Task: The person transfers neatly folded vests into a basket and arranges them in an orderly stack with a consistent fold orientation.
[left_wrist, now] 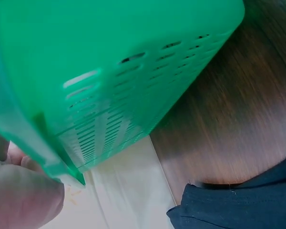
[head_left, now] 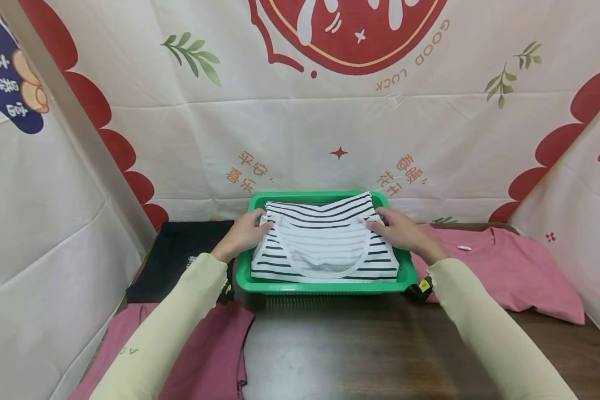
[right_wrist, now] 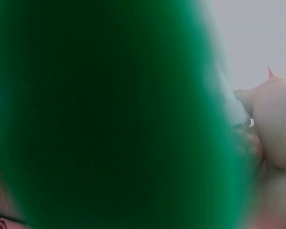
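Note:
A white shirt with dark stripes (head_left: 325, 214) lies folded in a green plastic basket (head_left: 325, 288), its wide round neckline facing up. At the shirt's left upper corner, my left hand (head_left: 244, 230) pinches the fabric between thumb and fingers. My right hand (head_left: 404, 229) pinches the opposite corner, over the basket's right rim. In the left wrist view, the thumb (left_wrist: 28, 195) shows beside the slotted basket wall (left_wrist: 148, 62). The blurred green basket side (right_wrist: 109, 114) fills most of the right wrist view, with fingers (right_wrist: 276, 124) at its right edge.
A folded black garment (head_left: 180, 261) lies on the table (head_left: 330, 344) left of the basket, with a dark pink garment (head_left: 205, 355) in front of it. To the right is a pink T-shirt (head_left: 520, 266). Printed cloth (head_left: 300, 128) hangs behind and at both sides.

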`<state>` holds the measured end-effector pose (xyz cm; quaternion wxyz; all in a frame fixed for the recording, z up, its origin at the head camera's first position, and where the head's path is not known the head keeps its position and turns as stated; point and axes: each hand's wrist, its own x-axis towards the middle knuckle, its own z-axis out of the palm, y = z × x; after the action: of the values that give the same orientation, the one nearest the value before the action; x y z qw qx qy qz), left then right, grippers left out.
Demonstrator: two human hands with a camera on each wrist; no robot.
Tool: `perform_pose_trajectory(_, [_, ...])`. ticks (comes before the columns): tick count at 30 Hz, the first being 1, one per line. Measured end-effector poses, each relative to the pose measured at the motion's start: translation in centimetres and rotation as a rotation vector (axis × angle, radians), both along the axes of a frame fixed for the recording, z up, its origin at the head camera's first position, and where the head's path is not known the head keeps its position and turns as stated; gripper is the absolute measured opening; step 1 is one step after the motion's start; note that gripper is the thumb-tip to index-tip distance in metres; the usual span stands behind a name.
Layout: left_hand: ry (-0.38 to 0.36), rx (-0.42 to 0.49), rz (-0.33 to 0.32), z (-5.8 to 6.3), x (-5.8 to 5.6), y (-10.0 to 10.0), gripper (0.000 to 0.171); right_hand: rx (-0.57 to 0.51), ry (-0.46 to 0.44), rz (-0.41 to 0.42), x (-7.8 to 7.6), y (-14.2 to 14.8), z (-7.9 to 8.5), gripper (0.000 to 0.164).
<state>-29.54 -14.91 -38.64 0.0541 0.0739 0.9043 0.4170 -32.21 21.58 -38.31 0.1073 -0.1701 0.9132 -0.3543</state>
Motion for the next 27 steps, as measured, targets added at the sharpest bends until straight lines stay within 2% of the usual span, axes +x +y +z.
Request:
perform_pose_trajectory(7, [0.041,-0.043,-0.009,0.0,0.0,0.0,0.018,0.02,0.021,0.017,0.0,-0.1,0.2,0.037])
perform_pose_trajectory(14, [0.11,-0.125,-0.043,-0.4,-0.1,0.4,0.015,0.083,0.096,0.045,-0.1,-0.2,-0.1,0.025])
perform_pose_trajectory(27, [0.082,-0.212,-0.054,-0.2,0.4,1.0,0.019,0.12,0.114,0.073,0.1,-0.5,-0.2,0.019])
